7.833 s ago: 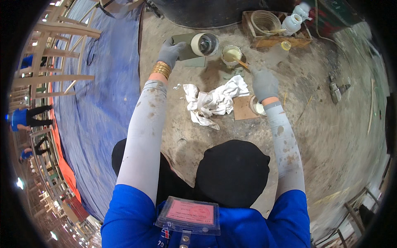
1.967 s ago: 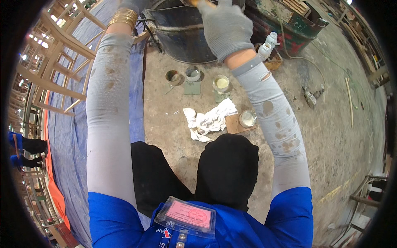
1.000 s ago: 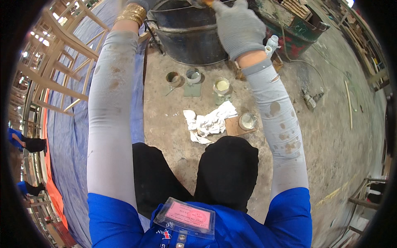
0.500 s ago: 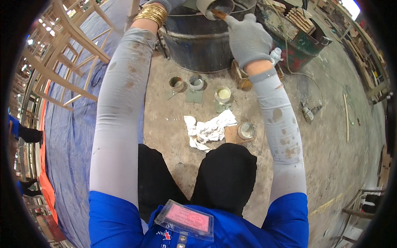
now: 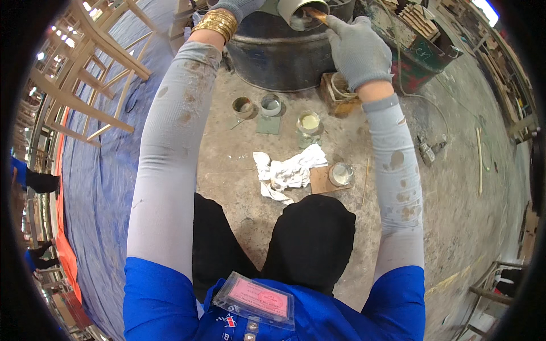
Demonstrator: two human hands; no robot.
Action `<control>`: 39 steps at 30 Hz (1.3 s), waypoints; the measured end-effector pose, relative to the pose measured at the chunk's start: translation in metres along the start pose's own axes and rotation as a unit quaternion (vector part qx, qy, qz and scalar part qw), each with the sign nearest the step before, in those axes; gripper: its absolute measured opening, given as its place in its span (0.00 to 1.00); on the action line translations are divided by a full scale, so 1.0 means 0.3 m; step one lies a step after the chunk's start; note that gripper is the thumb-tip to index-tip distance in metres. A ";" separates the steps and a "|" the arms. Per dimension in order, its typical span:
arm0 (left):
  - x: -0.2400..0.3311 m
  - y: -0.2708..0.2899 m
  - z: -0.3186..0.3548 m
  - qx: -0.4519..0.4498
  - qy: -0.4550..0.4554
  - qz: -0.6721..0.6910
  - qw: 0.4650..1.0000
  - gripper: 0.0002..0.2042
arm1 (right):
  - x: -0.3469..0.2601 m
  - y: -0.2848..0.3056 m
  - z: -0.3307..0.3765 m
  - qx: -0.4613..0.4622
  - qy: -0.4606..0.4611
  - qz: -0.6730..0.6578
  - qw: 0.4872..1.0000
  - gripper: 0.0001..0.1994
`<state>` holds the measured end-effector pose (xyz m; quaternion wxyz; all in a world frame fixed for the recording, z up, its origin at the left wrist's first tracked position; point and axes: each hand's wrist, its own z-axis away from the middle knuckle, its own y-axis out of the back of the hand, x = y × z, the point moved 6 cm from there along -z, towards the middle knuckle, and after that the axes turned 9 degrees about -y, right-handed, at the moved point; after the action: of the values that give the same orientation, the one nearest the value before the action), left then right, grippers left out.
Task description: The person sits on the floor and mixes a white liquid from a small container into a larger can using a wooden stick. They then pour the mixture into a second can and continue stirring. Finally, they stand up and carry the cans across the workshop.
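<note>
Fingers (image 5: 334,25) of my right hand (image 5: 361,54) pinch a brown stick (image 5: 316,16), and the stick's other end goes into a pale pot (image 5: 289,12). From far off I see the pot near the top of my view, tipped over, with its open mouth turned toward that hand. It is in front of a big black drum (image 5: 278,62). My left hand (image 5: 242,7) is near the pot on its other side, but the top edge cuts it off, so I can't tell what its fingers do. Both hands wear gray gloves.

Down on the floor (image 5: 227,156), I see a brown cup (image 5: 245,115). Just beside it, a gray cup (image 5: 271,113) sits on a green board (image 5: 268,126). Next comes a jar (image 5: 300,126) of pale yellow stuff. Nearer my knees, a crumpled white rag (image 5: 293,172) lies by a brown board (image 5: 319,182).
</note>
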<state>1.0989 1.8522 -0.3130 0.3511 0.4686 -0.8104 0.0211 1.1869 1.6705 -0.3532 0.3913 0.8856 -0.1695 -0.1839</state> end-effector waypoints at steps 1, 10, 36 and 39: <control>-0.006 -0.009 0.004 -0.009 -0.003 -0.001 1.000 0.14 | -0.003 -0.006 0.017 0.003 0.007 -0.008 1.000 0.10; -0.073 -0.116 0.110 -0.023 0.022 0.033 0.999 0.11 | 0.043 -0.197 0.218 0.035 -0.011 0.062 0.997 0.15; -0.356 -0.457 0.595 -0.080 0.123 -0.079 0.986 0.07 | 0.467 -0.727 0.610 -0.174 -0.210 -0.294 0.916 0.16; -0.377 -0.481 0.613 -0.057 0.114 -0.064 0.990 0.08 | 0.507 -0.802 0.656 -0.140 -0.206 -0.410 0.877 0.16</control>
<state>1.1454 1.7888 -0.5606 0.4681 0.4932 -0.7332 0.0055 1.2673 1.6320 -0.6876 0.3567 0.7538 0.1600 -0.5282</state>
